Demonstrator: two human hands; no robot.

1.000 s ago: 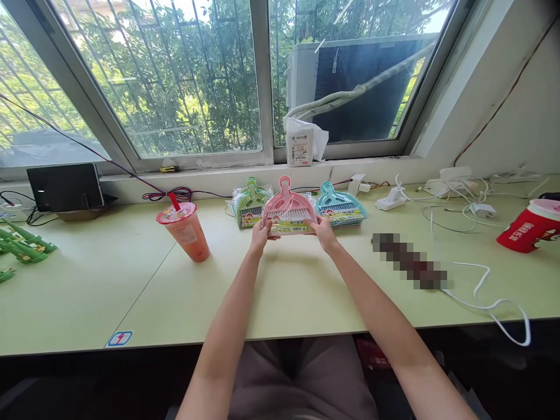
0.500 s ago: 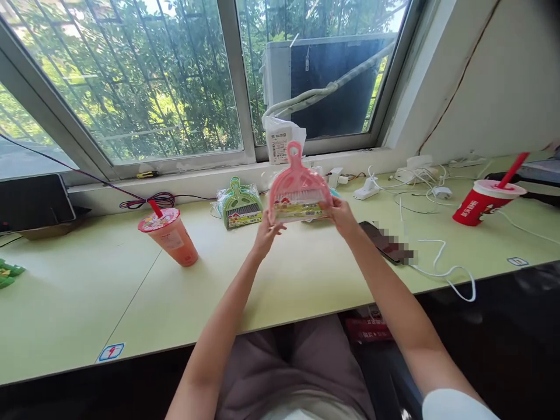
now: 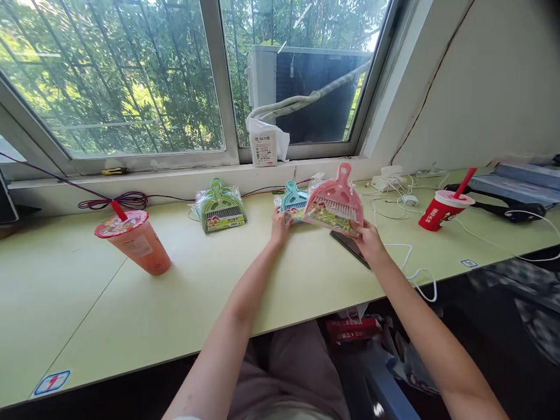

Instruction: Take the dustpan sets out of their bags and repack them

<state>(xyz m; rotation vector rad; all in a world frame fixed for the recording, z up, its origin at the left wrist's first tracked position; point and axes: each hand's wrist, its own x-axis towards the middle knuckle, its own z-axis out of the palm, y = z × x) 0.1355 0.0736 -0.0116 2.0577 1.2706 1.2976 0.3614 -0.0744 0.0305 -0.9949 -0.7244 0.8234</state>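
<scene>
My right hand grips the lower right corner of a pink toy dustpan-and-brush set in clear wrap, held tilted above the desk. Its brush bristles and a printed card show through the wrap. My left hand is at the lower left edge of a light blue dustpan-and-brush set, fingers curled round that edge. The pink set partly covers the blue one's right side. Further left, a green dustpan-and-brush set leans upright near the wall, apart from both hands.
An orange drink cup with a red straw stands at left. A phone lies under my right hand. At right are white cables, power plugs and a red cup. A wrapped box stands on the sill.
The pink set has moved right and down, now in my right hand only. My left hand has let go of it and moved to the blue set. The view has shifted right.
</scene>
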